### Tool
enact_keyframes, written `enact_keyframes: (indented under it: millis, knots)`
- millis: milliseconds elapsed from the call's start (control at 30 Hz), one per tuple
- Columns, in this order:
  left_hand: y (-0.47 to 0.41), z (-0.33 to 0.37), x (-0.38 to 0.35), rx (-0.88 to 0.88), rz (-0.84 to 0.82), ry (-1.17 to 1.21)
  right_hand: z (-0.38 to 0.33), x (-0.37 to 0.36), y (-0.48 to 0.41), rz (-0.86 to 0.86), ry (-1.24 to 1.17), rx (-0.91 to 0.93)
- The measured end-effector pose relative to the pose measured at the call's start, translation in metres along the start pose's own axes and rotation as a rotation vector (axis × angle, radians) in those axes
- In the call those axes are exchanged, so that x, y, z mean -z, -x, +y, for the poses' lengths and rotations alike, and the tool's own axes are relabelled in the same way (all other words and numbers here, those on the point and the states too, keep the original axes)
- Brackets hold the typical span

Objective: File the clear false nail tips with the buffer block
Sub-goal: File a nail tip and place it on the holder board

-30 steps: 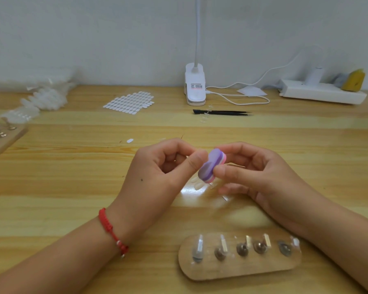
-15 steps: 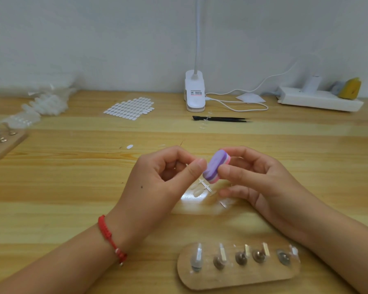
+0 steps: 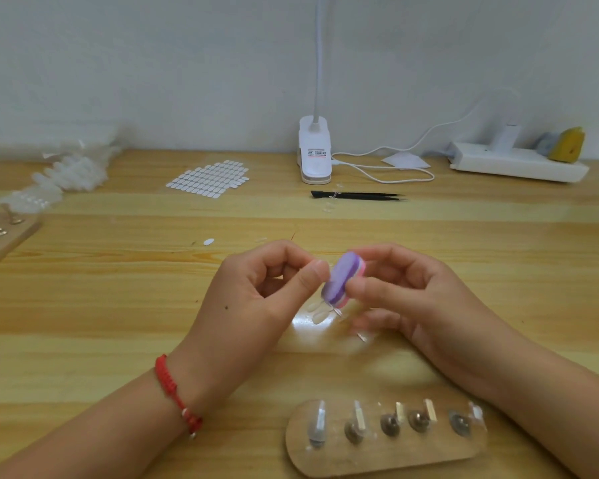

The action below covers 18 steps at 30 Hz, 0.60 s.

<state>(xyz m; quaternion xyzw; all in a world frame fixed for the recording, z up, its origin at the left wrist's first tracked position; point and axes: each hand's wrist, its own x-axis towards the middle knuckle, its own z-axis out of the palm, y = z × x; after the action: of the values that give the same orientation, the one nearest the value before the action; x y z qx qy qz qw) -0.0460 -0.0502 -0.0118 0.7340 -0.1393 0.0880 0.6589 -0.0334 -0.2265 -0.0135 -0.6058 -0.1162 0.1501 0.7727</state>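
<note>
My right hand grips a small purple and pink buffer block between thumb and fingers, above the middle of the wooden table. My left hand pinches something small at the block's left face between thumb and forefinger; the pinched piece is hidden by the fingers. Clear false nail tips on a small stem show just below the block. Near the front edge lies an oval wooden holder with several metal studs and nail tips on it.
A sheet of nail tips lies at the back left, beside clear plastic bags. A white clip lamp, black tweezers and a white power strip sit at the back. Another wooden holder pokes in at the left edge.
The buffer block has shifted slightly up and down against my left fingertips. Both hands stay at the same place above the table.
</note>
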Motion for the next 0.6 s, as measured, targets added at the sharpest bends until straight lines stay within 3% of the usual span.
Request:
enact_keyframes:
  millis: [67,200,333,467,600]
  knots:
    - [0.0006,0.0001,0.0,0.0,-0.003,0.001,-0.0007,0.003,-0.0004,0.039,-0.076,0.0]
    - [0.0005,-0.0009,0.0007,-0.02,0.001,-0.018,0.0003,-0.0022,0.0011,-0.033,0.034,-0.002]
    - [0.0005,-0.0011,0.0001,-0.013,0.008,-0.015,-0.0014,0.0024,0.0003,0.053,-0.092,-0.007]
    - [-0.002,-0.0019,0.001,0.005,0.048,0.007,0.0006,-0.0042,0.0033,-0.047,0.034,-0.017]
    - [-0.002,-0.0026,0.001,0.01,0.006,0.023,-0.0011,0.0013,0.0008,0.064,-0.107,-0.027]
